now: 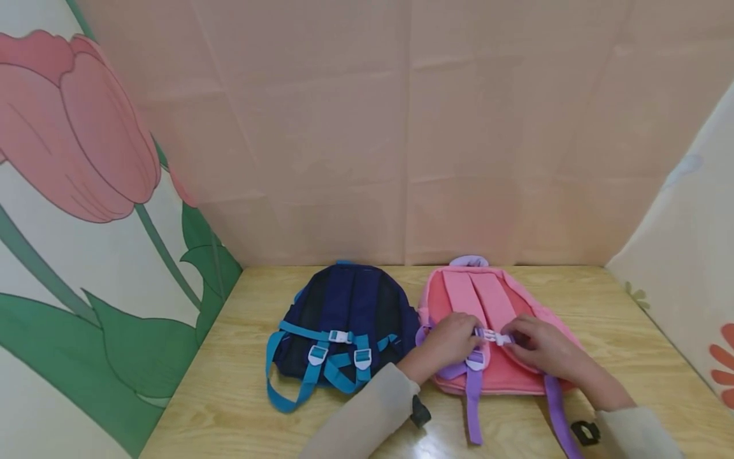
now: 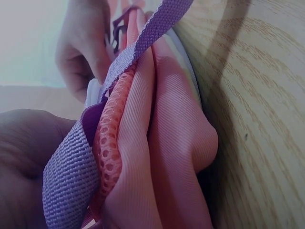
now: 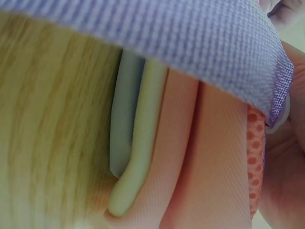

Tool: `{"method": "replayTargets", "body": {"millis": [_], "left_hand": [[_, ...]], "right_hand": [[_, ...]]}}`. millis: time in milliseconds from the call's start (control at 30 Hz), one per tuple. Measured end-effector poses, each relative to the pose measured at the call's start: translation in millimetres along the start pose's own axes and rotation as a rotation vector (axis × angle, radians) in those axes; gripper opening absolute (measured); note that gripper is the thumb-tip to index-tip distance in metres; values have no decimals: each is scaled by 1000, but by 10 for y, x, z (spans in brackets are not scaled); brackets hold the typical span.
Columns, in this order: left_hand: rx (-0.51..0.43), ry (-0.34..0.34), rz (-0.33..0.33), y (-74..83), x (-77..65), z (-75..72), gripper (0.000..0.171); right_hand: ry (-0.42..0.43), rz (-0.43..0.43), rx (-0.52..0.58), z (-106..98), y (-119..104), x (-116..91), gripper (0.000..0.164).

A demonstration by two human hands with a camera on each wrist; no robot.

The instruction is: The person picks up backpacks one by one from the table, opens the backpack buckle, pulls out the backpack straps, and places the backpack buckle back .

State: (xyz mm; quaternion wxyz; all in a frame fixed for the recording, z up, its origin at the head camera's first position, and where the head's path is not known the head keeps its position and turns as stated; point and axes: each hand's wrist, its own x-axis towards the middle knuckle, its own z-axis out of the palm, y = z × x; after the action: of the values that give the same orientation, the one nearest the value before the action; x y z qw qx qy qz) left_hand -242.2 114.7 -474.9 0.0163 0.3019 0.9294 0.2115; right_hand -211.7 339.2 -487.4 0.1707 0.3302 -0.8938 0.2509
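A pink backpack (image 1: 510, 379) lies on the table with its shoulder straps facing up. Across those straps runs a short purple chest strap with a white side-release buckle (image 1: 494, 336). My left hand (image 1: 452, 341) pinches the buckle's left end, and my right hand (image 1: 545, 344) pinches its right end. Both halves line up between my fingertips, with the prongs showing at the middle. Purple webbing (image 2: 71, 176) and orange-red mesh (image 2: 108, 143) stand beside my left palm in the left wrist view. In the right wrist view, purple webbing (image 3: 190, 43) covers much of the backpack's side.
Left of the pink backpack lies a navy backpack (image 1: 350, 296) with teal straps and a fastened white buckle (image 1: 339, 336). Purple strap tails (image 1: 473, 408) hang over the wooden table (image 1: 218, 389) toward me. A pinkish curtain (image 1: 321, 159) closes off the back; printed panels flank both sides.
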Motion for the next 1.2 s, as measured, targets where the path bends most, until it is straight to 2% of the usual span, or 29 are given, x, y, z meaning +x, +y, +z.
{"method": "replayTargets", "body": {"millis": [233, 467, 767, 1067, 1200], "left_hand": [[-28, 3, 16, -17, -7, -1, 18], [-55, 1, -3, -10, -14, -13, 20], [-36, 16, 11, -16, -24, -46, 23], [-91, -6, -29, -8, -17, -39, 21], [-88, 1, -23, -5, -12, -40, 22]], "right_hand": [[-33, -1, -23, 3, -6, -19, 30], [-54, 12, -36, -9, -27, -2, 28], [-44, 124, 28, -30, -105, 83, 31], [-64, 149, 36, -5, -161, 150, 31], [-61, 154, 52, 13, -167, 166, 28]]}}
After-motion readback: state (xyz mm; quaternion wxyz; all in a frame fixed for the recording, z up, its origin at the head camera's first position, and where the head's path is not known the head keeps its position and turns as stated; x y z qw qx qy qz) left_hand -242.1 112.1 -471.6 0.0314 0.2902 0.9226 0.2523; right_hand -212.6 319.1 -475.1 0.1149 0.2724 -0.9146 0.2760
